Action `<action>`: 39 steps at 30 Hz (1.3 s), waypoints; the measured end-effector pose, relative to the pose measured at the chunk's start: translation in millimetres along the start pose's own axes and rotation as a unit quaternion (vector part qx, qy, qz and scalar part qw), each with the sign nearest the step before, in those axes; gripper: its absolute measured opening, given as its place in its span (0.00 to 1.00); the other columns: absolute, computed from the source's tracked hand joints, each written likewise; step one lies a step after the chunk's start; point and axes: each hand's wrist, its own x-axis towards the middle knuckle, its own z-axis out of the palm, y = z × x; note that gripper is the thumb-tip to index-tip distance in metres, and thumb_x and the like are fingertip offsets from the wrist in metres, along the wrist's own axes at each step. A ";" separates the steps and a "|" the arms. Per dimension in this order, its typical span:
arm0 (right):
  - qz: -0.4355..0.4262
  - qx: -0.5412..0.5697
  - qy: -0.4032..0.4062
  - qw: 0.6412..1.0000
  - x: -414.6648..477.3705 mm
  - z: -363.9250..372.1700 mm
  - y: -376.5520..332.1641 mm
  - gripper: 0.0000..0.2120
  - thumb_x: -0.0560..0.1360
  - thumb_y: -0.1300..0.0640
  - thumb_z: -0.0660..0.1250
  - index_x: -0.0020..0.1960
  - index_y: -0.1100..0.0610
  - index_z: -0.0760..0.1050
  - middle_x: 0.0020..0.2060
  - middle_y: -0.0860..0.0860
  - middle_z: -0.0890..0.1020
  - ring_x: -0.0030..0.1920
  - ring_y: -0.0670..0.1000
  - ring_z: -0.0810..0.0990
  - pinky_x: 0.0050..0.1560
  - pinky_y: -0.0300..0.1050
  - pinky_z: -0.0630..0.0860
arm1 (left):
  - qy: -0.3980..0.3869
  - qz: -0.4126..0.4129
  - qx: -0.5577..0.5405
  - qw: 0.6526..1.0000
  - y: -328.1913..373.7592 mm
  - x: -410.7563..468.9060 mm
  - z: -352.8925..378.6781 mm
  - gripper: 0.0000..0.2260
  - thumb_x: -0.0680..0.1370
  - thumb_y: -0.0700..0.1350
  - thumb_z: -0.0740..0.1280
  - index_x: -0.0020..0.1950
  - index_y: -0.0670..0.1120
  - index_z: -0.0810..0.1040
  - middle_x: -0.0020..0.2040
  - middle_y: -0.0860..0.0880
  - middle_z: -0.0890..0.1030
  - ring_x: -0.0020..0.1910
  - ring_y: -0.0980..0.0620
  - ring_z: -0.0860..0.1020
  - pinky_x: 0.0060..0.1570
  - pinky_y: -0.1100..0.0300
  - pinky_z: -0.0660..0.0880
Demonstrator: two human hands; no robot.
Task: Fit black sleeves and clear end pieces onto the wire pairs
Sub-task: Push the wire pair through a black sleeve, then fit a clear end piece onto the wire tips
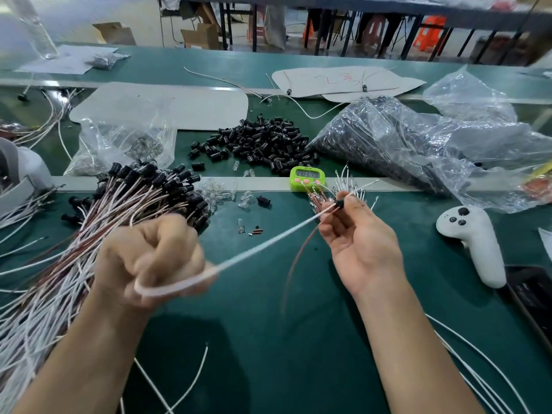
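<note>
Just below the green timer (307, 177), the right hand (363, 246) pinches a black sleeve (339, 203) on a white wire (268, 243). The blurred left hand (143, 252) has its fingers (167, 259) curled round that wire.

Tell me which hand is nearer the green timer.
Right. The right hand, pinching a black sleeve, is just below the green timer; the left hand, gripping the white wire, sits well off to its lower left.

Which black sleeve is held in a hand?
The black sleeve pinched by the right hand, on the white wire; the others lie on the table.
</note>
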 end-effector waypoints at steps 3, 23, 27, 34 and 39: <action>-0.007 -0.019 -0.004 1.000 0.6 -0.7 -0.6 0.08 0.85 0.60 0.60 0.54 0.58 0.79 0.34 0.55 0.83 0.31 0.48 0.79 0.32 0.39 0.78 | -0.119 -0.105 0.137 0.978 -5.9 1.5 -2.9 0.20 0.78 0.49 0.70 0.31 0.38 0.79 0.20 0.41 0.75 0.21 0.50 0.70 0.28 0.55 0.64; -0.054 -0.318 -0.141 0.936 -16.5 7.1 40.1 0.05 0.76 0.64 0.73 0.48 0.55 0.85 0.35 0.54 0.84 0.33 0.51 0.82 0.35 0.44 0.81 | 0.471 -0.081 0.382 0.791 -65.7 39.5 -1.4 0.08 0.71 0.38 0.78 0.48 0.46 0.85 0.37 0.41 0.86 0.31 0.52 0.80 0.30 0.65 0.74; -0.036 -0.344 -0.186 0.920 -17.4 4.5 37.1 0.19 0.71 0.64 0.74 0.60 0.49 0.82 0.42 0.52 0.88 0.41 0.48 0.86 0.43 0.37 0.80 | 0.490 -0.027 0.358 0.794 -63.5 38.6 -1.2 0.17 0.64 0.42 0.79 0.52 0.49 0.86 0.38 0.40 0.86 0.34 0.48 0.82 0.39 0.59 0.78; 0.013 -0.387 -0.166 0.907 -19.0 5.4 39.1 0.11 0.73 0.68 0.75 0.52 0.58 0.81 0.33 0.57 0.85 0.32 0.52 0.83 0.32 0.42 0.77 | 0.537 0.034 0.390 0.747 -63.6 38.5 -0.6 0.16 0.70 0.33 0.78 0.49 0.53 0.87 0.37 0.46 0.87 0.37 0.52 0.84 0.51 0.56 0.81; -0.032 -0.402 -0.136 0.905 -20.4 6.7 44.4 0.13 0.72 0.68 0.75 0.51 0.53 0.82 0.32 0.55 0.86 0.31 0.51 0.84 0.35 0.42 0.78 | 0.513 0.024 0.389 0.765 -61.9 37.7 0.0 0.15 0.68 0.36 0.78 0.48 0.54 0.87 0.38 0.45 0.87 0.36 0.52 0.85 0.47 0.61 0.81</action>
